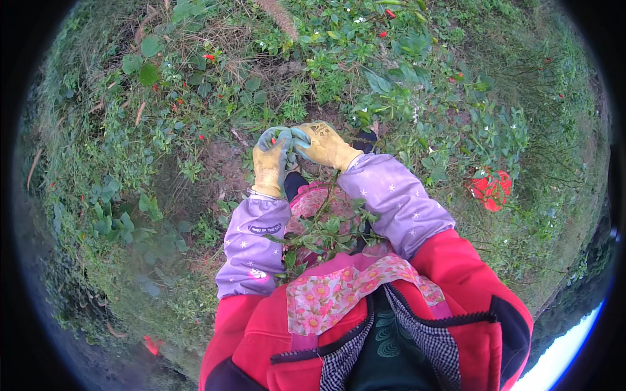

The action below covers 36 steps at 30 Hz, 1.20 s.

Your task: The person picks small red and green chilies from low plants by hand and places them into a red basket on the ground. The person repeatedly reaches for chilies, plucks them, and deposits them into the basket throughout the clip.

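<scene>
My left hand [270, 159], in a yellow knit glove with a green-grey coated palm, is raised with its fingers curled. A small red chili pepper [273, 141] shows between its fingers. Touching it at the fingertips is my right hand [320, 144], in a matching glove, its fingers bent inward. Whether the right hand grips something is hidden by the gloves. Just below the hands, a leafy pepper plant [327, 232] leans against my floral apron [320, 298], with a pink patterned cloth behind its stems.
Pepper plants [415, 112] with white flowers and red and green fruit stand ahead and to the right. A red object [490, 189] lies among plants at right, another [152, 345] at lower left. Bare soil [225, 168] and dry grass [234, 44] show between weeds. A dark shoe [365, 141] is beyond my right wrist.
</scene>
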Tool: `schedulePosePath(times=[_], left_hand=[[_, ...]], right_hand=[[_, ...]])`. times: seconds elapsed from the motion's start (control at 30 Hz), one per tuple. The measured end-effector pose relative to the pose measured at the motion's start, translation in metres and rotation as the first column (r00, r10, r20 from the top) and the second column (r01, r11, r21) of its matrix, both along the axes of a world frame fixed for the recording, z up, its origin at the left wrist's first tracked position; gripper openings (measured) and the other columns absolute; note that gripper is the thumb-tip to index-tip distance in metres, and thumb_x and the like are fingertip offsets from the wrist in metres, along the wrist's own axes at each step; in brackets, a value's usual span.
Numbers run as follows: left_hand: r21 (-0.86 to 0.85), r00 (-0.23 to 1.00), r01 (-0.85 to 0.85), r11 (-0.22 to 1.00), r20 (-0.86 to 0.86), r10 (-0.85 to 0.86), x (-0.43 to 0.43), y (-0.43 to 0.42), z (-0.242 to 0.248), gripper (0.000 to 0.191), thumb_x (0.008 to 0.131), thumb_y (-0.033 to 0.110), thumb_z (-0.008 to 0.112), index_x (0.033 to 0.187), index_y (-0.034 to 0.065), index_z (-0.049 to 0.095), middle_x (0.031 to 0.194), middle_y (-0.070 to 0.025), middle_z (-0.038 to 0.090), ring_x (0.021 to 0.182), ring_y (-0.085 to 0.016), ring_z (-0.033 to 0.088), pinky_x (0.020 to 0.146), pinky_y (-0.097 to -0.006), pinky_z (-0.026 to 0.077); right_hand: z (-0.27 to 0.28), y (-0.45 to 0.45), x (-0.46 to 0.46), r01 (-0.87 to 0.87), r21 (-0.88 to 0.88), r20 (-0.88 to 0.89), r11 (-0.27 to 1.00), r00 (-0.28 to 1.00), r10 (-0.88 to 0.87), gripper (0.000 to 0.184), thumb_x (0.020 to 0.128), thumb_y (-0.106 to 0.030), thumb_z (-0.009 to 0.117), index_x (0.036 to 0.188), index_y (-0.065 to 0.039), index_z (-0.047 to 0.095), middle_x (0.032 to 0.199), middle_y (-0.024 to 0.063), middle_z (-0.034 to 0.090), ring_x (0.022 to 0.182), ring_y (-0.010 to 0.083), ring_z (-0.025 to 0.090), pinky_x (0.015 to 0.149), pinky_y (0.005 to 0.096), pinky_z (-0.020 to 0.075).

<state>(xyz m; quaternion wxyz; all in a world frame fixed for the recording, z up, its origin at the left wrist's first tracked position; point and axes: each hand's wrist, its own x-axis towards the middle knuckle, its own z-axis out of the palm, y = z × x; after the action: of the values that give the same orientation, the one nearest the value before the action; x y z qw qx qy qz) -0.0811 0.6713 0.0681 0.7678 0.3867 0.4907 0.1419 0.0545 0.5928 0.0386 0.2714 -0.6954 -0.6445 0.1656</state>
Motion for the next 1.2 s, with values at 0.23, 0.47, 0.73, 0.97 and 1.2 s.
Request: schedulePosePath(times=[0.23, 0.47, 0.73, 0.97, 1.2], left_hand=[[0.862, 0.895, 0.343, 0.372, -0.42, 0.148, 0.011, 0.002, -0.022, 0.016, 0.08, 0.021, 0.067, 0.092, 0.012, 0.065, 0.082, -0.011, 0.065, 0.077, -0.033, 0.063, 0.071, -0.0377, 0.05], [-0.291, 0.752, -0.203, 0.935, 0.565, 0.339, -0.004, 0.057, -0.01, 0.022, 0.093, 0.022, 0.057, 0.112, 0.0094, 0.055, 0.091, -0.0034, 0.059, 0.057, -0.01, 0.047, 0.043, -0.0221, 0.039], [-0.276, 0.45, 0.017, 0.961, 0.861, 0.239, 0.027, 0.062, 0.023, 0.024, 0.097, 0.026, 0.051, 0.116, 0.0117, 0.054, 0.111, -0.0069, 0.056, 0.068, -0.014, 0.052, 0.05, -0.0229, 0.046], [-0.331, 0.576, 0.011, 0.943, 0.773, 0.265, 0.046, 0.047, 0.023, 0.017, 0.093, 0.021, 0.055, 0.106, 0.0115, 0.054, 0.103, -0.0087, 0.058, 0.064, -0.015, 0.053, 0.046, -0.023, 0.042], [-0.191, 0.583, 0.107, 0.976, 0.807, 0.094, 0.04, 0.023, 0.009, 0.033, 0.087, 0.036, 0.066, 0.103, 0.0107, 0.052, 0.101, -0.0067, 0.056, 0.073, -0.014, 0.055, 0.052, -0.0241, 0.045]], right_hand=[[0.011, 0.01, -0.005, 0.147, -0.446, -0.127, 0.883, 0.966, -0.224, 0.019, 0.086, -0.023, 0.058, 0.098, -0.01, 0.066, 0.098, 0.0107, 0.065, 0.083, 0.034, 0.062, 0.074, 0.0442, 0.0506], [0.024, -0.003, -0.002, 0.258, 0.048, -0.022, 0.965, 0.966, -0.258, 0.043, 0.082, -0.033, 0.063, 0.121, -0.016, 0.055, 0.116, 0.0115, 0.057, 0.111, 0.0318, 0.052, 0.099, 0.0459, 0.0358], [0.03, -0.02, 0.02, 0.376, -0.099, -0.219, 0.921, 0.895, -0.389, 0.032, 0.08, -0.025, 0.067, 0.106, -0.008, 0.059, 0.1, 0.0131, 0.063, 0.092, 0.0335, 0.06, 0.081, 0.0409, 0.0483], [0.02, -0.057, 0.04, 0.386, -0.516, -0.425, 0.765, 0.66, -0.62, 0.028, 0.084, -0.019, 0.063, 0.107, -0.005, 0.064, 0.097, 0.0093, 0.068, 0.084, 0.0194, 0.065, 0.075, 0.0314, 0.0503], [-0.061, -0.032, 0.098, 0.649, -0.56, -0.318, 0.515, 0.406, -0.857, 0.056, 0.08, -0.024, 0.069, 0.127, -0.001, 0.049, 0.106, 0.0102, 0.065, 0.086, 0.0195, 0.061, 0.073, 0.0319, 0.0499]])
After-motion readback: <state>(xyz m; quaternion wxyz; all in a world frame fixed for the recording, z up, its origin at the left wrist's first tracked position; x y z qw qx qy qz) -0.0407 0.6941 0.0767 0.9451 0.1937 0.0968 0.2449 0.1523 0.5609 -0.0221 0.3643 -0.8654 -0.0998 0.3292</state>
